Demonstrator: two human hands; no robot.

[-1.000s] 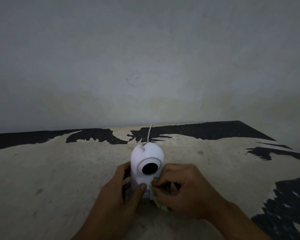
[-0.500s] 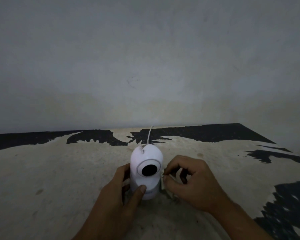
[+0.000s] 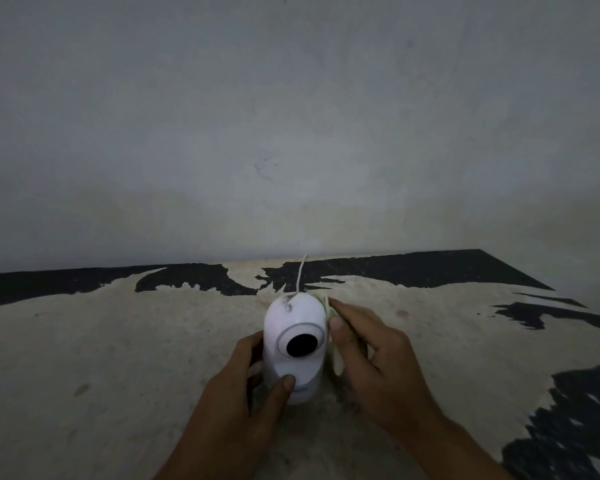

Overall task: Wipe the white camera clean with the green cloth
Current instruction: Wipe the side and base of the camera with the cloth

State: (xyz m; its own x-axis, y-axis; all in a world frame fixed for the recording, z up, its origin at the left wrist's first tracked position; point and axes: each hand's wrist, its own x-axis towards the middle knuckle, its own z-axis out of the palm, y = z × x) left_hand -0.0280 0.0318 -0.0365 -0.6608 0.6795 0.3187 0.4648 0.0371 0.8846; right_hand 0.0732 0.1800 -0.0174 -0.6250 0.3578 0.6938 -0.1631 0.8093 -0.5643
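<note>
The white camera (image 3: 293,320) stands upright on the worn table (image 3: 118,341), its round black lens facing me and a dark smudge on its top. My left hand (image 3: 236,403) grips its base from the left, thumb across the front. My right hand (image 3: 371,355) presses the pale green cloth (image 3: 331,311) against the camera's right side; most of the cloth is hidden under the fingers, with a strip showing near the dome and below the thumb.
A thin white cable (image 3: 301,271) runs from the camera's top back to the wall (image 3: 291,133). The tabletop is beige with peeling black patches (image 3: 568,427) along the back and right.
My right hand has moved up the camera's right side with the cloth, from near the base to beside the dome. My left hand has kept its hold on the base.
</note>
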